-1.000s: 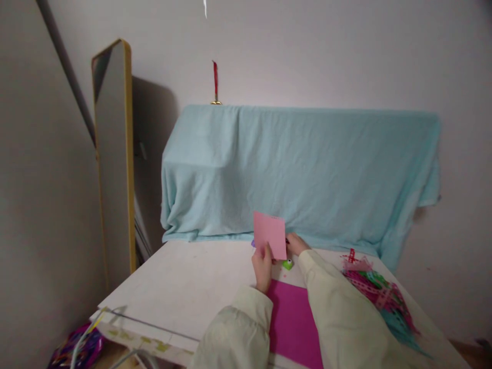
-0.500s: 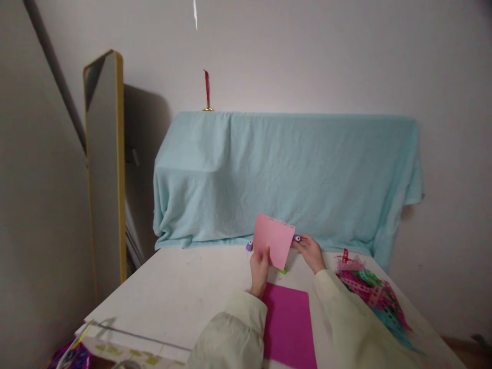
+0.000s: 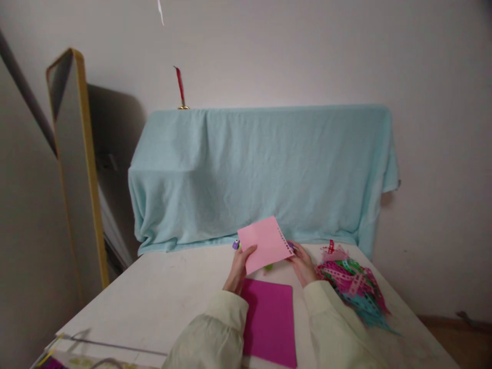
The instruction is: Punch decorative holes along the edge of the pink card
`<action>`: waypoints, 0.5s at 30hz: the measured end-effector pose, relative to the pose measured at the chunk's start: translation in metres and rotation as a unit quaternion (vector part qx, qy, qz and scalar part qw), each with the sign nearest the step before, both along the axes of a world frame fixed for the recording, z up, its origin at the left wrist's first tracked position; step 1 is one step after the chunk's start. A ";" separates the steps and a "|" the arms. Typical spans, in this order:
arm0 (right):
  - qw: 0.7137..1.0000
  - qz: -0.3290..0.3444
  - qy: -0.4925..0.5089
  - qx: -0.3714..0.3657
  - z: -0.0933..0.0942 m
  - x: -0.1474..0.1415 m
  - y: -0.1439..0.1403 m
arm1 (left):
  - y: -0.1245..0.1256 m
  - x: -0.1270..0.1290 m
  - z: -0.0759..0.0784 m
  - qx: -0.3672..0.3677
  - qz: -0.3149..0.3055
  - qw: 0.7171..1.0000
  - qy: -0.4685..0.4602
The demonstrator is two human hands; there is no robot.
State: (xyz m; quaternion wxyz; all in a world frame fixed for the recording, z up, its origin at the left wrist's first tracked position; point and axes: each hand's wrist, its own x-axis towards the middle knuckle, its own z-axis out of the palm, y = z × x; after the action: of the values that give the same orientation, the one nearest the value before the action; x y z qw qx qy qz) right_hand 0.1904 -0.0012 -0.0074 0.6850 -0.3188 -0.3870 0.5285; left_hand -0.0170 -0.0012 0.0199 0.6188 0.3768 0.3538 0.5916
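My left hand [image 3: 239,269] grips a pink sheet of paper [image 3: 263,241] at its lower left, thumb on top. A row of small punched holes runs along the sheet's right edge. My right hand [image 3: 302,264] is closed at the lower right corner of the sheet, its fingers partly behind it. A small purple thing [image 3: 291,246] shows beside those fingers, mostly hidden. Another small purple thing [image 3: 236,244] with a white eye-like dot shows past the sheet's left edge. Part of a green thing [image 3: 268,267] peeks out below the paper. A magenta sheet [image 3: 270,323] lies flat between my forearms.
A pile of punched paper strips [image 3: 355,284] in pink, green and blue lies on the white table [image 3: 172,292] at right. Behind, a light blue cloth [image 3: 261,164] covers something bulky. A gold-framed mirror [image 3: 82,169] leans at left. A cord [image 3: 115,347] runs along the front left.
The pink sheet has turned clockwise, so its punched edge went from the top to the right side. My right hand has come to its corner. The view has shifted to the right.
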 end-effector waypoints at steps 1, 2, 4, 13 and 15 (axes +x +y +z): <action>1.000 0.010 0.007 -0.004 0.001 0.000 -0.001 | -0.003 -0.004 0.003 0.003 -0.031 0.999 0.003; 1.000 0.021 0.011 -0.008 0.003 0.000 -0.002 | -0.005 -0.008 0.006 0.008 -0.064 0.998 0.012; 0.999 0.035 0.013 -0.013 0.006 0.002 -0.004 | -0.011 -0.017 0.011 0.009 -0.115 0.992 0.043; 0.999 -0.024 -0.017 -0.014 0.021 0.014 -0.001 | -0.014 -0.047 0.035 0.025 -0.175 0.958 0.227; 0.999 -0.016 -0.030 -0.022 0.023 0.014 -0.001 | -0.014 -0.050 0.030 0.024 -0.157 0.960 0.230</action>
State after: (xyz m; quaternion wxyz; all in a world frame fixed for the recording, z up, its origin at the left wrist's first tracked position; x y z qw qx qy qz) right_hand 0.2040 -0.0024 0.0153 0.6744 -0.3560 -0.3904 0.5157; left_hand -0.0665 -0.0147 0.0495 0.5968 0.5684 0.4085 0.3923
